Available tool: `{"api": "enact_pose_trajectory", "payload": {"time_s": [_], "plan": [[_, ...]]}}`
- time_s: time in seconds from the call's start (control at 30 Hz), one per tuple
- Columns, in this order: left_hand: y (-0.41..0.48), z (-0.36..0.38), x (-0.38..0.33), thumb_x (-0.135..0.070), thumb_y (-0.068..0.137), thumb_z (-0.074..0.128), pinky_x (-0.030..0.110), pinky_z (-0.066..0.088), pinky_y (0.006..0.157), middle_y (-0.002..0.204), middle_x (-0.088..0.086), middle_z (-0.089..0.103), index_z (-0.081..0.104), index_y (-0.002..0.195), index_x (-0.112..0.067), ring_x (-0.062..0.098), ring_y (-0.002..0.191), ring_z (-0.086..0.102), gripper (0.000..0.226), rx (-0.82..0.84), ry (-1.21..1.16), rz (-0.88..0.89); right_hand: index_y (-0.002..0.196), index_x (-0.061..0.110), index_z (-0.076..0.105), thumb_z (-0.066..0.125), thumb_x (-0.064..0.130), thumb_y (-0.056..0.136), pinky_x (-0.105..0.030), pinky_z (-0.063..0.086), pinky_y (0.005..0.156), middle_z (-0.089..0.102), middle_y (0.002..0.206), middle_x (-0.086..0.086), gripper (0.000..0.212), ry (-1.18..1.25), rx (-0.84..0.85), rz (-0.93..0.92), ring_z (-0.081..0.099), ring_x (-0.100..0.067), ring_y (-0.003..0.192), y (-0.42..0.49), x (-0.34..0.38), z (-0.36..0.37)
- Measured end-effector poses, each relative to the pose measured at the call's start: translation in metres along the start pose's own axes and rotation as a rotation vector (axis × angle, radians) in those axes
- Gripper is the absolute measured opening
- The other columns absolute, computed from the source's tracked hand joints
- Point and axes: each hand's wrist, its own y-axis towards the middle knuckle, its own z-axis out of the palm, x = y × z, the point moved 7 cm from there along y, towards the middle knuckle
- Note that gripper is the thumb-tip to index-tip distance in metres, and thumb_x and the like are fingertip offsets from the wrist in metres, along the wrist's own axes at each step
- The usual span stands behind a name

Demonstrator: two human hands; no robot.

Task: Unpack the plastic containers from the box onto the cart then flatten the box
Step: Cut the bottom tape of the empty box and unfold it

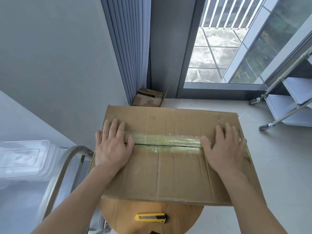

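Pressing flat on the box (168,174): left hand (112,146), right hand (224,149).

I see round wooden stool (118,217) at bottom centre: cardboard box (168,174) rests on it, overhanging left, right and far sides; yellow utility knife (151,217) on near part. Lower left, steel cart (67,159) carries clear plastic containers (25,157), blurred, possibly stacked.

brown box (168,174) w/ yellow-black cutter (151,217)
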Motion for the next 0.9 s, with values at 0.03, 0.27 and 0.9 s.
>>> {"api": "enact_pose_trajectory", "payload": {"time_s": [0.03,0.27,0.9], "plan": [[0.000,0.001,0.001,-0.051,0.101,0.024,0.046,0.006,0.123,0.166,0.001,0.013,0.024,0.156,-0.021,0.022,0.153,-0.002,0.063,-0.003,0.001,0.004,0.149,0.015,0.036,0.032,0.057,0.098,-0.057,0.010,0.119,0.022,0.161,-0.013,0.066,0.011,0.040,-0.040,0.013,-0.030,0.150,-0.009,0.013,0.002],[-0.006,0.004,0.005,-0.056,0.098,0.014,0.046,0.000,0.124,0.167,0.001,0.002,0.013,0.159,-0.022,0.019,0.153,-0.008,0.070,0.033,-0.001,0.023,0.156,0.014,0.023,0.011,0.057,0.095,-0.052,0.001,0.122,0.011,0.164,-0.015,0.076,0.101,0.156,-0.267,0.001,-0.031,0.152,-0.064,0.087,0.020],[-0.074,-0.002,-0.002,-0.050,0.099,0.033,0.040,0.007,0.124,0.163,0.002,0.025,0.038,0.151,-0.017,0.017,0.153,0.009,0.062,0.086,-0.173,0.321,0.141,0.015,0.049,0.038,0.053,0.100,-0.054,0.026,0.117,0.034,0.155,-0.012,0.057,0.145,0.109,-0.350,0.026,-0.033,0.146,-0.122,0.122,0.010]]}}
